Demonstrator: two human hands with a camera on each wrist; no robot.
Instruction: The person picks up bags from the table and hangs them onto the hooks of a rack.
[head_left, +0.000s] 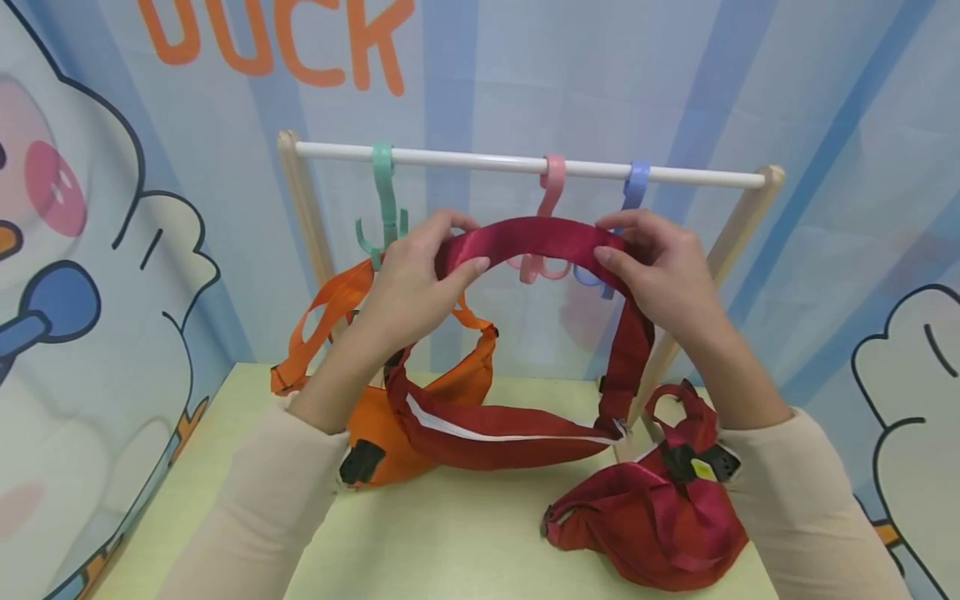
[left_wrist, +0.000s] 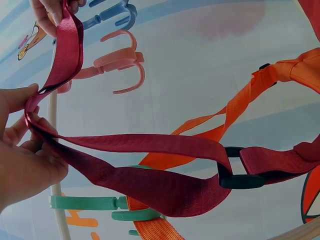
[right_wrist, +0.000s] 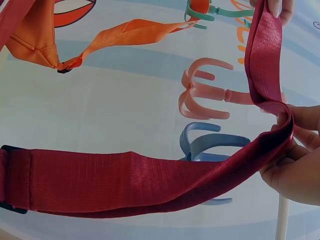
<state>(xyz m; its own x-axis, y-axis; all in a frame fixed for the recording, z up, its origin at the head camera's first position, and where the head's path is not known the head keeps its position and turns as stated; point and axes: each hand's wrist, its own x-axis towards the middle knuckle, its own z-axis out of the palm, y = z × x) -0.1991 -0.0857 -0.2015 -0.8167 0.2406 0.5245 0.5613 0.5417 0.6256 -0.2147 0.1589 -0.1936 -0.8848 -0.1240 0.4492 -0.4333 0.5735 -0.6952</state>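
Observation:
Both hands hold up a dark red waist bag (head_left: 495, 458) by its strap (head_left: 536, 237), which arches between them in front of the rack. My left hand (head_left: 412, 279) pinches the strap's left part between thumb and fingers; the right hand (head_left: 660, 267) pinches it on the right. Below, the bag's body hangs with a pale zipper line facing up. A black buckle (left_wrist: 240, 175) sits on the strap in the left wrist view. Just behind the strap are a pink hook (head_left: 553, 187) and a blue hook (right_wrist: 205, 142), both with bare prongs in the right wrist view.
A white rod (head_left: 480, 161) on wooden posts carries the hooks. An orange waist bag (head_left: 457, 375) hangs by its strap from the green hook (head_left: 384, 192) at left. Another red bag (head_left: 660, 525) lies on the pale yellow table (head_left: 450, 542) near my right forearm. A printed curtain stands behind.

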